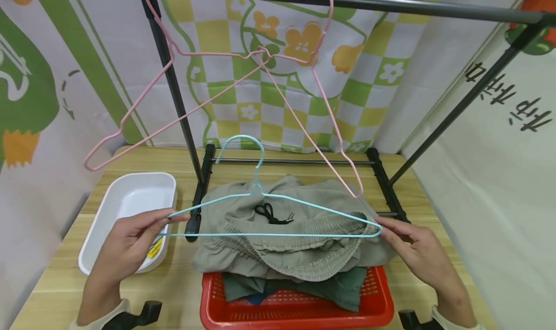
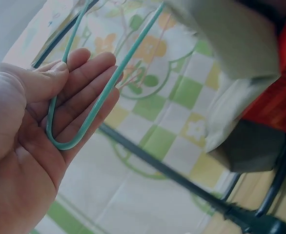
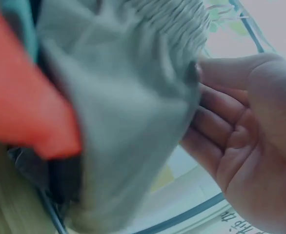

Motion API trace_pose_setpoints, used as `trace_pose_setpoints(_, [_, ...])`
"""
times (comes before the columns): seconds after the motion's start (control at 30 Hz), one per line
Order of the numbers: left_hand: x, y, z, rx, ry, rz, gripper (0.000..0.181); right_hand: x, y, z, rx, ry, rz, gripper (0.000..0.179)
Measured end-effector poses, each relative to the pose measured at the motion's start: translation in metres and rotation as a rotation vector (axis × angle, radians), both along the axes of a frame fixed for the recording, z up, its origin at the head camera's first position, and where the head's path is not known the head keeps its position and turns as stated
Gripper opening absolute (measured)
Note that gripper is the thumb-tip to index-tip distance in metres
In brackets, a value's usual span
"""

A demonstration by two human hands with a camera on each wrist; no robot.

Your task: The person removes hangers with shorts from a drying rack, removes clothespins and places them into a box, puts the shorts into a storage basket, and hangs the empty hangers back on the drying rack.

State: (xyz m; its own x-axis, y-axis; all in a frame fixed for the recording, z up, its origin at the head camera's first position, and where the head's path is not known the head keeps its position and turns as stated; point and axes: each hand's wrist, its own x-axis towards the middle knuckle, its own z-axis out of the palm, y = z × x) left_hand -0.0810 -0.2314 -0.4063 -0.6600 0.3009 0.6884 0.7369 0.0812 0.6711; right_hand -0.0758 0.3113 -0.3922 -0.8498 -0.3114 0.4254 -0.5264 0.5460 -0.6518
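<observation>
A light blue wire hanger point(image 1: 278, 235) is spread level over a pair of grey-green drawstring trousers point(image 1: 226, 204). My left hand point(image 1: 126, 243) pinches the hanger's left end; in the left wrist view the thumb presses the wire point(image 2: 117, 73) against the fingers, with the loop's bend over the palm. At the right corner, my right hand point(image 1: 421, 255) holds the hanger between thumb and fingers. The trousers' gathered waistband lies loose, with a black drawstring point(image 1: 271, 214) on top. In the right wrist view the cloth point(image 3: 118, 112) hides the hanger.
Under the trousers stands a red basket point(image 1: 208, 301) holding dark green cloth point(image 1: 334, 291). A white tub point(image 1: 91, 243) is at left. Pink hangers point(image 1: 208, 54) hang from the rack's black bar point(image 1: 391, 6), above and beyond the hands. The rack's feet flank the trousers.
</observation>
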Motion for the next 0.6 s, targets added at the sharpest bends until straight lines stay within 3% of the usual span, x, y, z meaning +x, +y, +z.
trace_pose_setpoints(0.2, [-0.004,0.017,-0.006,-0.033,-0.016,-0.001,0.037,-0.001,-0.004,0.007,-0.196,0.09,0.11,0.04])
trace_pose_setpoints(0.4, [-0.005,0.031,-0.001,-0.075,-0.039,-0.07,0.042,-0.001,-0.011,0.013,-0.143,0.201,0.13,0.036])
trace_pose_setpoints(0.6, [-0.005,0.047,0.006,-0.124,-0.101,-0.101,0.046,-0.001,-0.02,0.015,-0.157,0.19,0.287,0.03])
